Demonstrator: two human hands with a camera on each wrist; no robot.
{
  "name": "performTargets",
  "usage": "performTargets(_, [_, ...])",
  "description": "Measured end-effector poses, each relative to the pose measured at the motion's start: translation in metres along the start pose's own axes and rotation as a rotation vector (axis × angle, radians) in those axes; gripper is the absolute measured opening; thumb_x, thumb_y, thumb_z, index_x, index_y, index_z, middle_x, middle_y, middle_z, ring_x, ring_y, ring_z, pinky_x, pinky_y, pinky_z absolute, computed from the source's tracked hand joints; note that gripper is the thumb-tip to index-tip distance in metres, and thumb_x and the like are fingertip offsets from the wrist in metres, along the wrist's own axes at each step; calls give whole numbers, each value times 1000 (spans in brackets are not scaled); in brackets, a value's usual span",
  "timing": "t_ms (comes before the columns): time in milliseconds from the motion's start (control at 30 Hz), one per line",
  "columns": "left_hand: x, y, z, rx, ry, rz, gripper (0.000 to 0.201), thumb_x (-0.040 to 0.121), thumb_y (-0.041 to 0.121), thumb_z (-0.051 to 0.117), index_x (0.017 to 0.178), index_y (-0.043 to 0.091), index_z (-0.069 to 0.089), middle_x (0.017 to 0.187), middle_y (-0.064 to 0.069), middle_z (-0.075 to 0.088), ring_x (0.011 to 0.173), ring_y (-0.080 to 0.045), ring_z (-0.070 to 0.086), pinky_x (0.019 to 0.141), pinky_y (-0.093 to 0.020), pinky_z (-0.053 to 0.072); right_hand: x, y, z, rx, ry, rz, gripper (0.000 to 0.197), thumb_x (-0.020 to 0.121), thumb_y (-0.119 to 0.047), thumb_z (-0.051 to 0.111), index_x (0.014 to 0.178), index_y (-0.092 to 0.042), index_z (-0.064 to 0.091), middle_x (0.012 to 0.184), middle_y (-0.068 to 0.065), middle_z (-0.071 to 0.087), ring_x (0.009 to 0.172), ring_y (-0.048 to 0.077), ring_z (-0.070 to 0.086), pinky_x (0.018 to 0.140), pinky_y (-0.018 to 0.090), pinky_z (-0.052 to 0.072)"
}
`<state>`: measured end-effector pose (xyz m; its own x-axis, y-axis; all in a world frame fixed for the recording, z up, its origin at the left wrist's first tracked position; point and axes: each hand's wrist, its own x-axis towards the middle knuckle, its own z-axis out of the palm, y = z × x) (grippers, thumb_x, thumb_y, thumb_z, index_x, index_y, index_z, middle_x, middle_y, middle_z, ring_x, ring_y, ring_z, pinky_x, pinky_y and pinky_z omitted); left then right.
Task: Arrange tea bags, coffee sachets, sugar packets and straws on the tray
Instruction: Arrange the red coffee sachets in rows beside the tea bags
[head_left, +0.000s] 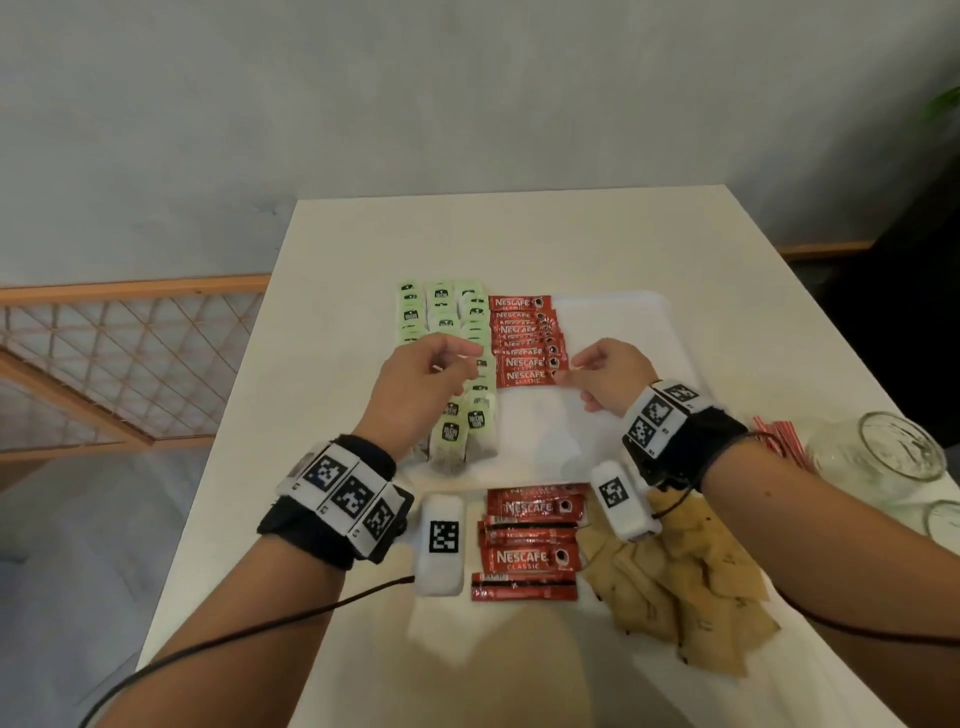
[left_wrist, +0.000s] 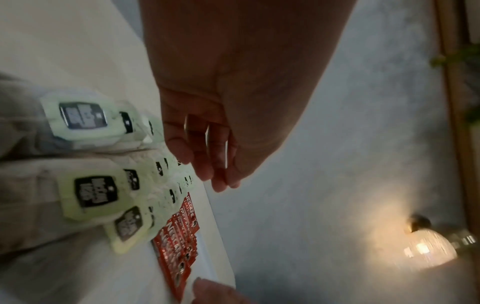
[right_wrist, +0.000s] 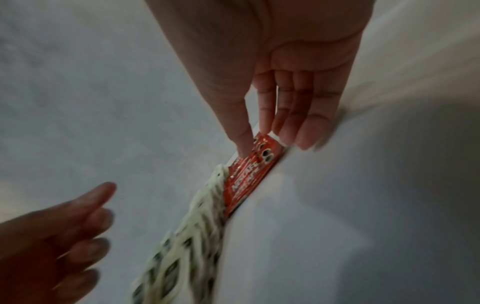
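Coffee sachets (head_left: 519, 332) look light, slick, floppy (thin foil); our right hand (head_left: 613, 376) pinches one end; left hand (head_left: 421, 384) hovers loosely curled, empty.

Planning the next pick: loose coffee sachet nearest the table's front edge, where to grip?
Probably pinch the nearest sachet at its left short end, coming from the near side. It lies flat, long axis left-right, its near edge on bare table, and sugar packets crowd its right end.
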<state>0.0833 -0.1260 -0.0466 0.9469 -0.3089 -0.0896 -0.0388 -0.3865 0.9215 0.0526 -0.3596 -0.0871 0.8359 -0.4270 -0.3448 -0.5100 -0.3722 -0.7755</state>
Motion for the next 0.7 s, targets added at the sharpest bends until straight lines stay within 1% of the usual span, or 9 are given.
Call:
performTargets(133, [-33,-5,4,249,-147,116,12,90,19,68,99,27,70,86,9,68,65,-5,57,58,-10,44,-52,9,-5,-31,-123,-208,19,79,-22,79,94,-15,68,82,0,64,68,15,62,69,31,56])
performTargets(233, [-59,-11,16,470,-314,184,20,85,26,75,102,30,66,96,10,65,78,-3,57,72,-19,47,-86,20,-6,-183,-238,-313,14,76,-25,80,87,-25,71,82,-7,67,66,6,59,65,21,48])
performTargets(300, [-75,-19,26,649,-424,237,37,77,38,80,108,31,61,105,12,59,89,-3,53,79,-24,47,-100,27,-3,-266,-288,-357,17,73,-27,83,85,-29,71,85,-9,68,66,5,58,66,20,47])
performTargets(367, [-89,-28,37,807,-505,300,63,66,50,83,118,27,55,114,9,51,100,-8,47,87,-29,46,-107,34,1,-336,-323,-401,22,71,-29,84,88,-29,71,89,-10,66,68,3,55,71,21,47])
performTargets(433, [-99,-37,47,942,-522,341,83,59,60,82,125,23,48,119,5,46,105,-14,44,90,-32,45,-112,39,3,-449,-350,-440,30,70,-32,84,97,-28,71,92,-12,62,70,-1,52,74,21,45])
performTargets(467, [-101,-40,50,987,-511,357,86,60,64,80,126,21,46,119,3,45,105,-16,43,90,-33,44,-114,41,4,-494,-356,-449,34,69,-34,84,100,-28,71,93,-13,60,72,-2,51,75,21,44])
performTargets(533, [-104,-43,54,1016,-487,384,79,66,64,75,125,19,46,120,2,45,105,-19,44,90,-34,43,-118,44,5,-550,-355,-469,34,69,-36,84,100,-31,70,93,-14,56,76,-1,49,77,22,43])
performTargets(633, [-107,-41,57,1004,-475,411,59,79,55,69,120,19,47,121,1,48,109,-20,45,86,-31,40,-126,51,7,-576,-358,-511,25,71,-34,82,95,-31,72,90,-15,55,80,1,50,72,19,37])
performTargets(700, [-111,-39,60,1040,-470,432,50,86,50,64,120,17,46,123,0,49,111,-20,46,85,-31,39,-130,54,8,-545,-349,-529,20,73,-32,81,92,-31,74,85,-16,56,81,3,53,72,19,39])
